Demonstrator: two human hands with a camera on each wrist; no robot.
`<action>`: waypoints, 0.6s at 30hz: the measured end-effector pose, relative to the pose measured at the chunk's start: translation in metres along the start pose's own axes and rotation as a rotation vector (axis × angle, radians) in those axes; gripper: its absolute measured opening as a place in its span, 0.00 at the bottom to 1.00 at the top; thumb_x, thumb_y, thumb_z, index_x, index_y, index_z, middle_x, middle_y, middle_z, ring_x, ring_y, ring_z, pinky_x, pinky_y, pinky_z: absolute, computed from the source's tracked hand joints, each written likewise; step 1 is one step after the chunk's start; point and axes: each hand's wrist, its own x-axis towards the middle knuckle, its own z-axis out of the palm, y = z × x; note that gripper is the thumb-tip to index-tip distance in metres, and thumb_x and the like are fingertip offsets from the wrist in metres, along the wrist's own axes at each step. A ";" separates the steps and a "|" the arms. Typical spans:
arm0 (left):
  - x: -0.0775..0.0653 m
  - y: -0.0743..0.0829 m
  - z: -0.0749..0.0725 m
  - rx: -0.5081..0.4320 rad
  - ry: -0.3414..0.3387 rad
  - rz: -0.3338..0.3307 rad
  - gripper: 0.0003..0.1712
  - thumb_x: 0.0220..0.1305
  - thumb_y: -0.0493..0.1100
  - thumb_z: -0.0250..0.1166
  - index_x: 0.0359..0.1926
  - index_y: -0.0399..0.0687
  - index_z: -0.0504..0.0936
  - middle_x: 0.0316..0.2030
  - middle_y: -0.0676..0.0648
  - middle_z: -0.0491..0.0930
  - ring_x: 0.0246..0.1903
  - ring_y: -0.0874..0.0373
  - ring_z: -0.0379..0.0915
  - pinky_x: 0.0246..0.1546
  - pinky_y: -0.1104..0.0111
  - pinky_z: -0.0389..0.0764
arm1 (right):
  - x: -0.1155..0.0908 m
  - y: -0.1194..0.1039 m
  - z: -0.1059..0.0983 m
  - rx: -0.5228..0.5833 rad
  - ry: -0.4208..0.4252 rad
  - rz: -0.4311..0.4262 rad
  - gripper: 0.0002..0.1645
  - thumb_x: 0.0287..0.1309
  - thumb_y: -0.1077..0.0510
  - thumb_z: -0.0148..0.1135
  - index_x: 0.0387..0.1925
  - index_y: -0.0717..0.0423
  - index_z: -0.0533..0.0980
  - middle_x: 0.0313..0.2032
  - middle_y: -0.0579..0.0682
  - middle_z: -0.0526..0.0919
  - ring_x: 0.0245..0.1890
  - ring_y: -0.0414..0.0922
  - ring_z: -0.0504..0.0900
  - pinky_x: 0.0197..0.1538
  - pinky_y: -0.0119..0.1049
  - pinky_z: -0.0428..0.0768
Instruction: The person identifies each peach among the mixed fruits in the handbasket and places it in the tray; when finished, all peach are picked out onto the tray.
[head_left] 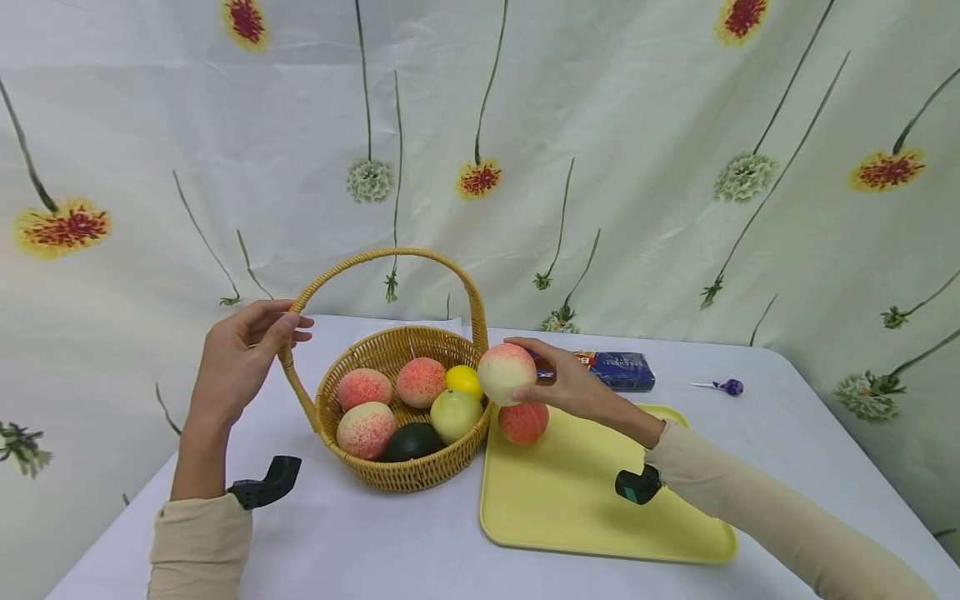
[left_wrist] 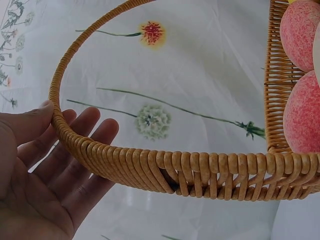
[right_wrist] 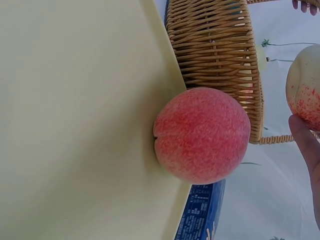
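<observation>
A wicker basket (head_left: pixel 416 479) stands left of the yellow tray (head_left: pixel 600 500). My left hand (head_left: pixel 243 354) holds the left side of its arched handle (left_wrist: pixel 60 60) between thumb and fingers. My right hand (head_left: pixel 573 385) grips a pale peach (head_left: pixel 498 375) with a pink blush, above the basket's right rim. Below it, a redder peach (head_left: pixel 524 425) lies at the tray's upper left corner, near the basket. Inside the basket are several pink peaches (head_left: pixel 367 430), a yellow lemon (head_left: pixel 464 381), a pale green round fruit (head_left: pixel 455 416) and a dark green oval fruit (head_left: pixel 412 442).
Behind the tray lies a dark blue packet (head_left: pixel 618 372), partly covered by my right hand. A purple-wrapped lollipop (head_left: pixel 731 387) is farther right on the white table (head_left: pixel 330 542). A flower-printed cloth (head_left: pixel 645 217) hangs behind the table.
</observation>
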 end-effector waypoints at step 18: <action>0.000 -0.001 0.000 -0.010 -0.002 -0.003 0.22 0.70 0.45 0.57 0.58 0.35 0.74 0.39 0.63 0.81 0.36 0.73 0.80 0.39 0.84 0.77 | -0.027 0.013 -0.019 0.024 0.010 0.002 0.38 0.54 0.57 0.69 0.66 0.51 0.64 0.59 0.55 0.72 0.53 0.52 0.75 0.49 0.36 0.82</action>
